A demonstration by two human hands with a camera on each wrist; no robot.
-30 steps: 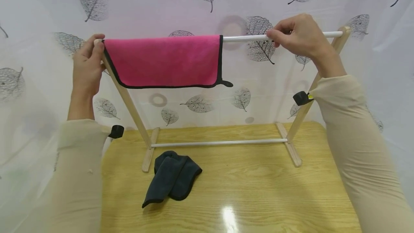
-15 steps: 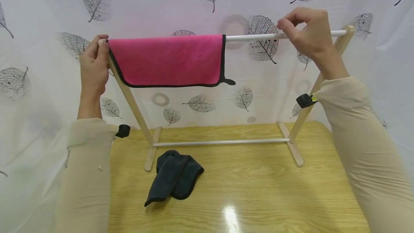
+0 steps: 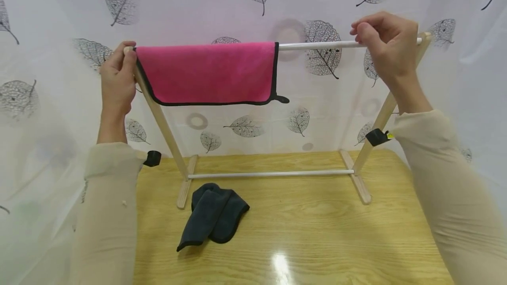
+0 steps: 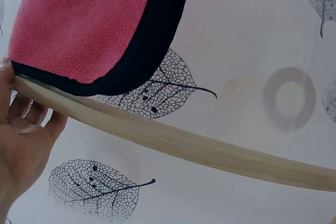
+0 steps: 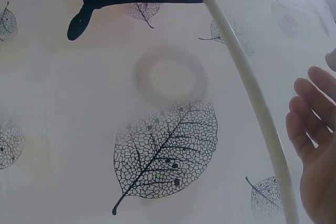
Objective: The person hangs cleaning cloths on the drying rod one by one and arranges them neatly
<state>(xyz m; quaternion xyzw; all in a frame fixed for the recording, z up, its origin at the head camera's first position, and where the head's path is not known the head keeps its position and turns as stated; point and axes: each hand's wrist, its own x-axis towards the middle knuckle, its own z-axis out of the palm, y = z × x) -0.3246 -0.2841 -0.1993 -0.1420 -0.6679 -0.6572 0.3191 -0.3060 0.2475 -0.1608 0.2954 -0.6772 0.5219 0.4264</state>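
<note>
Head view: pink cloth (image 3: 207,74) with black edging is draped over the white upper bar (image 3: 303,46) of a rack, covering the left part of the bar; its left edge is at the left post (image 3: 162,122), and a black loop (image 3: 282,99) sticks out at the lower right corner. The person's left grip (image 3: 117,80) is closed round the top of the left post, thumb in front, other fingers behind; whether the thumb also pins the cloth's corner cannot be told. Right grip (image 3: 394,52) holds nothing: fingers loosely bent, near the upper bar toward the right post (image 3: 382,115); right wrist view shows a gap between fingers and bar. Dark cloth (image 3: 214,214) lies folded over itself on the counter (image 3: 317,232), in front of the lower bar (image 3: 269,174). Risks, as judged: (1) if the left thumb does catch the corner, drawing that hand off could drag the cloth askew or bunch it; (2) the back of the drape is hidden, so a short rear side could let the cloth slip forward under its own weight; (3) the rack looks light, and a sideways pull at the left post, with nothing holding the right one, could skew the frame or work the bar end loose; (4) a low sweep of the right hand could knock the bar or snag the loop.
</note>
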